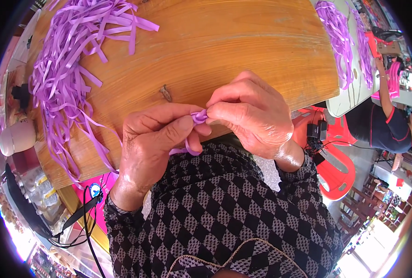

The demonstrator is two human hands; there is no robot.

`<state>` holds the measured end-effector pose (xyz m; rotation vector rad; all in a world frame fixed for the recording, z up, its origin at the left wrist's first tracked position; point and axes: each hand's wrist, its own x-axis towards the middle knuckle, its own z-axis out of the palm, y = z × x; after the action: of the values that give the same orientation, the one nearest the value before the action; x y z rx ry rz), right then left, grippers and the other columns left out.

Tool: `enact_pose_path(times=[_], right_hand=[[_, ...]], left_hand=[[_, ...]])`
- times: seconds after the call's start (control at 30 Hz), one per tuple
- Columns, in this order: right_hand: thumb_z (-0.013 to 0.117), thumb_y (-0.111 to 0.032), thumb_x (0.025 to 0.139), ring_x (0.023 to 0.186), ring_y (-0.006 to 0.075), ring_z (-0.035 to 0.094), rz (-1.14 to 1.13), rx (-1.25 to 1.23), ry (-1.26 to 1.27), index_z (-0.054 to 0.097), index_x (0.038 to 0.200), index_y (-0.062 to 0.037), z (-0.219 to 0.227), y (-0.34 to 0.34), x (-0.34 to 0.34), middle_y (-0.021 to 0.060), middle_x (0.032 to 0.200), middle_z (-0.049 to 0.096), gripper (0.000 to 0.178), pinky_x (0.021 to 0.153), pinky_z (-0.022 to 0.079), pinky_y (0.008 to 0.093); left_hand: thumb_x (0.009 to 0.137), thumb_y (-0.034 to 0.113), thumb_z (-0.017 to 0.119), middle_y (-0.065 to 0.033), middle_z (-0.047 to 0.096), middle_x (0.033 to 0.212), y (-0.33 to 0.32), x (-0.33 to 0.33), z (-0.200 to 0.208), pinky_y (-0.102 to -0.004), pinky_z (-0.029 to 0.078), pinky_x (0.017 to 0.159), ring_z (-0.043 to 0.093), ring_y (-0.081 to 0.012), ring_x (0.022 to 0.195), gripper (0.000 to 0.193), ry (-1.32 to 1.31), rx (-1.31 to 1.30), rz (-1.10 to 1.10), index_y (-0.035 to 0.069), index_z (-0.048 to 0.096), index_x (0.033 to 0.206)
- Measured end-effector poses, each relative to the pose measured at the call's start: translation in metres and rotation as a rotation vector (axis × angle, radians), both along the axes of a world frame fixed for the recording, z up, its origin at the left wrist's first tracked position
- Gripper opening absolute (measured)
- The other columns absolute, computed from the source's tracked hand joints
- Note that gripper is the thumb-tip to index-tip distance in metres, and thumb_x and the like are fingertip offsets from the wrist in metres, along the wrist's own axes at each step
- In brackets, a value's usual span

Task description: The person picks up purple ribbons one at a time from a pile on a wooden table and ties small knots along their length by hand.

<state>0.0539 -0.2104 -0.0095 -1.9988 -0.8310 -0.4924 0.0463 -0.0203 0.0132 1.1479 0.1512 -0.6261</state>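
Both hands meet over the near edge of a wooden table [206, 51]. Between them is a purple ribbon [199, 116], looped or knotted at the fingertips. My left hand [152, 134] pinches it between thumb and forefinger, and a tail of the ribbon hangs by the lower fingers. My right hand [254, 113] is closed, thumb and forefinger pressed together on the ribbon's other side; its exact grip is partly hidden. A large heap of purple ribbons [71, 69] spreads over the table's left side, with strands trailing down near my left wrist.
More purple ribbons [336, 37] lie on a white table [354, 92] at the right. Another person [382, 123] in dark clothing is beyond it, an arm stretched out. A red plastic chair [335, 171] stands by my right elbow. Black cables [86, 222] hang at the lower left.
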Motion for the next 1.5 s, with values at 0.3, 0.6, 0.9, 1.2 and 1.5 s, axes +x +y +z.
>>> enact_pose_path(times=[0.3,0.6,0.9,1.2,1.5], right_hand=[[0.071,0.0,0.062,0.061,0.0212,0.052,0.017,0.011,0.003,0.061,0.082,-0.0043,0.001,-0.003,0.0,0.0065,0.08,0.06,0.023,0.05,0.042,0.0278],[0.073,0.003,0.059,0.06,0.0223,0.053,-0.005,0.035,-0.03,0.059,0.08,-0.0011,0.0,0.0,-0.002,0.0091,0.078,0.06,0.026,0.049,0.042,0.0287],[0.072,0.002,0.06,0.063,0.0229,0.054,-0.015,0.088,0.068,0.06,0.082,0.0,0.007,0.002,-0.003,0.0093,0.079,0.061,0.025,0.051,0.042,0.0302],[0.071,0.001,0.063,0.064,0.0221,0.053,0.023,0.055,0.117,0.062,0.086,-0.0026,0.009,0.0,-0.003,0.008,0.084,0.06,0.024,0.053,0.042,0.0302],[0.071,0.004,0.063,0.063,0.0222,0.054,0.033,0.092,0.158,0.061,0.08,-0.0017,0.008,-0.004,-0.006,0.0083,0.081,0.06,0.02,0.052,0.043,0.0302]], left_hand=[[0.081,0.007,0.062,-0.006,0.059,0.069,0.002,0.002,-0.002,-0.0178,0.038,0.049,0.051,-0.008,0.054,0.014,0.105,-0.013,-0.026,-0.004,0.062,0.09],[0.076,0.009,0.069,-0.0008,0.06,0.065,-0.006,-0.002,-0.007,-0.0162,0.033,0.046,0.047,-0.0039,0.053,0.014,-0.001,0.106,0.073,-0.001,0.066,0.085],[0.078,0.009,0.066,0.0013,0.056,0.063,-0.01,-0.001,-0.01,-0.0171,0.03,0.045,0.043,-0.0038,0.052,0.014,0.079,0.004,0.077,-0.002,0.065,0.086],[0.08,0.007,0.064,-0.0017,0.058,0.067,-0.01,-0.005,-0.003,-0.0156,0.033,0.048,0.048,-0.0057,0.054,0.013,0.072,-0.01,0.053,-0.003,0.064,0.088],[0.078,0.007,0.066,-0.0012,0.06,0.069,-0.01,-0.005,0.001,-0.0163,0.036,0.05,0.048,-0.0039,0.056,0.012,-0.04,0.143,0.025,-0.002,0.065,0.085]])
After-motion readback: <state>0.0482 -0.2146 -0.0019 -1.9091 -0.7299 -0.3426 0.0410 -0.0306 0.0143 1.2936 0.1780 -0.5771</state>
